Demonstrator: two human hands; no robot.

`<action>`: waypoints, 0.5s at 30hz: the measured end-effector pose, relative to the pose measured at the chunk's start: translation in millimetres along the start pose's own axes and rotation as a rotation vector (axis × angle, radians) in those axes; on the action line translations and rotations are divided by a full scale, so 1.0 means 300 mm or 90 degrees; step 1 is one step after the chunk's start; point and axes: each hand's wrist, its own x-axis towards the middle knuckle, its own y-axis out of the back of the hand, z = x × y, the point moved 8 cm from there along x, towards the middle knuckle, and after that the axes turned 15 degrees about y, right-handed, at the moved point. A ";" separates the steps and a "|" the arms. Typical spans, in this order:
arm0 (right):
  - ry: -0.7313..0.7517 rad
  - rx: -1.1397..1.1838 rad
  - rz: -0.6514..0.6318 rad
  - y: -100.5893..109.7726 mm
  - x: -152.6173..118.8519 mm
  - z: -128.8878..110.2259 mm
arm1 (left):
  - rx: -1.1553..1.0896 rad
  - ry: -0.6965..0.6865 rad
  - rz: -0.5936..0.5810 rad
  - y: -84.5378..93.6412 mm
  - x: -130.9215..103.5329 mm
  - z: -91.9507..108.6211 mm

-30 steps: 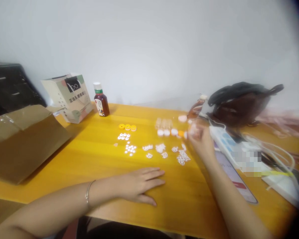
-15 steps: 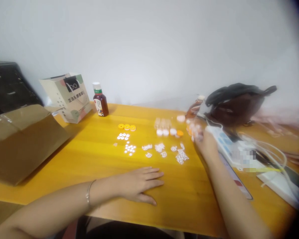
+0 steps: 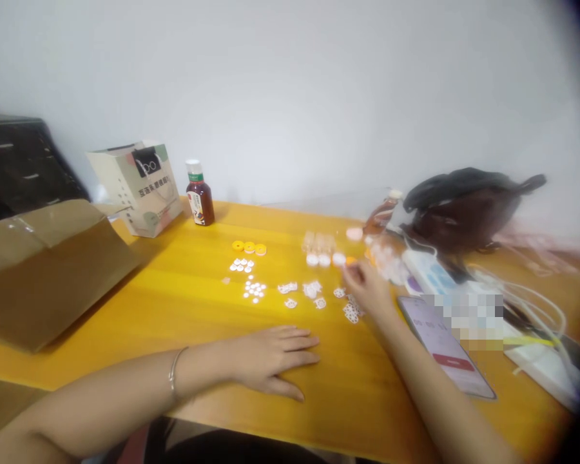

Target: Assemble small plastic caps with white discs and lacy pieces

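Note:
My left hand point(image 3: 275, 361) lies flat on the yellow table point(image 3: 174, 335), palm down with its fingers spread, holding nothing. Bent over the right side of the small parts is my right hand point(image 3: 370, 293), thumb and fingertips drawn together; what they hold, if anything, I cannot make out. An orange round piece point(image 3: 350, 260) shows just beyond those fingertips. Beside it stand clear cups with white ends point(image 3: 323, 248). White lattice pieces point(image 3: 312, 289) lie in small groups, some partly behind my right hand. Further left are yellow rings point(image 3: 249, 248), white round caps point(image 3: 241, 265) and small white discs point(image 3: 254, 289).
A blurred pile of clear and orange parts point(image 3: 389, 261) lies right of my hand. Behind are a tilted bottle point(image 3: 379, 214) and a dark bag point(image 3: 464, 206). A phone point(image 3: 447, 348) and power strip point(image 3: 425, 270) lie right. Left are a cardboard box point(image 3: 53, 277), paper bag point(image 3: 149, 193) and dark-red bottle point(image 3: 200, 200).
My right hand has moved left and toward me, from the pile of parts to the orange round piece, uncovering the phone. My left hand stays flat in place.

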 end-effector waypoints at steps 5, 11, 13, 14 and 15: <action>0.112 0.283 -0.293 -0.210 -0.109 -0.290 | 0.017 -0.020 0.027 0.011 0.001 0.009; 0.076 0.332 -0.421 -0.284 -0.187 -0.342 | 0.121 -0.053 0.033 -0.017 0.003 0.023; 0.061 0.346 -0.425 -0.289 -0.188 -0.331 | 0.137 -0.093 0.044 -0.013 -0.003 0.037; 0.062 0.346 -0.430 -0.292 -0.188 -0.329 | 0.141 -0.116 0.062 -0.001 -0.007 0.040; 0.066 0.342 -0.435 -0.293 -0.187 -0.328 | 0.146 -0.136 0.092 0.019 -0.012 0.037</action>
